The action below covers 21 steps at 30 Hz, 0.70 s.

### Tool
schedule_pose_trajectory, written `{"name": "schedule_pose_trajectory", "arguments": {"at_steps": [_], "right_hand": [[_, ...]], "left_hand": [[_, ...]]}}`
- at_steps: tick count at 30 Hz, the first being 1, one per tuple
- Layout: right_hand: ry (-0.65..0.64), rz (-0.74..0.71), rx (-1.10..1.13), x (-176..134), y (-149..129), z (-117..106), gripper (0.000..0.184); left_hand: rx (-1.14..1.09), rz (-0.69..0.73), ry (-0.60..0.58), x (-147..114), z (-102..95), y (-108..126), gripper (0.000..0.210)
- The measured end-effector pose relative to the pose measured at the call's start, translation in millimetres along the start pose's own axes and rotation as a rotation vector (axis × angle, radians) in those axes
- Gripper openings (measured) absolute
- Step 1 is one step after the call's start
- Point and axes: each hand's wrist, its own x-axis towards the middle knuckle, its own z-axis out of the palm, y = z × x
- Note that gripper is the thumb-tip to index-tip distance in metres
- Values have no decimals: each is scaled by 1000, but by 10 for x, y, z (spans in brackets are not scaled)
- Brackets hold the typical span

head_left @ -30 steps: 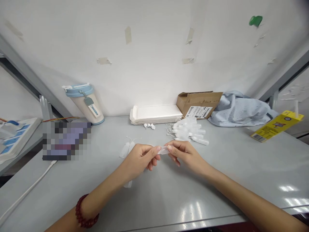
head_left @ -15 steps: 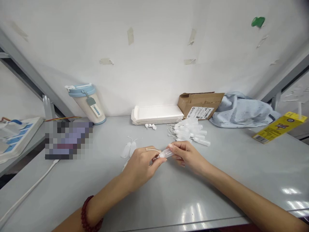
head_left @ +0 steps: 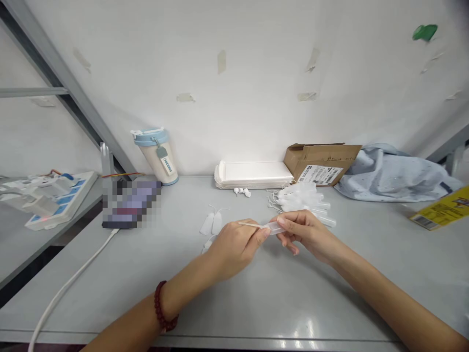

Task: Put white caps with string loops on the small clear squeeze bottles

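Observation:
Over the middle of the table, both hands hold one small translucent plastic bottle [head_left: 276,228]. My left hand [head_left: 236,244] is closed, pinching its narrow end between thumb and fingers. A thin whitish strip or cord [head_left: 249,224] lies across that hand's fingers toward the bottle. My right hand [head_left: 308,232] grips the other end between thumb and forefinger, its lower fingers loosely apart. Behind the right hand is a pile of similar translucent bottles [head_left: 304,195] with thin white cords. Left of my left hand lie a few flat white pieces [head_left: 212,223] with thin strings.
Small white caps [head_left: 242,192] lie before a stack of white trays [head_left: 256,172]. Behind are a cardboard box [head_left: 322,156], a blue cloth [head_left: 395,171] and a tumbler [head_left: 157,156]. A yellow carton [head_left: 443,208] stands right; a blurred-out phone [head_left: 134,203], cable [head_left: 69,278] and power strip [head_left: 66,203] are left.
The view has turned left, so everything appears further right. Both hands keep hold of the bottle; it lies deeper between the fingers, and the thin strip at my left hand now points toward it.

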Motion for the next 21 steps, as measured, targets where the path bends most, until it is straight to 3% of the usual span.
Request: {"name": "schedule_pose_trajectory", "arguments": {"at_steps": [5,15,19,21], "right_hand": [[-30,52,32,12,79,-3,37],[11,172,144,13,55,47,39],[-10,238,180,0,53,53,40],[2,172,47,-6,36,40,39]], "left_hand": [[-36,-40,27,-29,21,23,40],[132,179,106,-50,97,-97,33],[180,208,57,-54,73,-93,31],[214,182,2,-34,13,-108,27]]}}
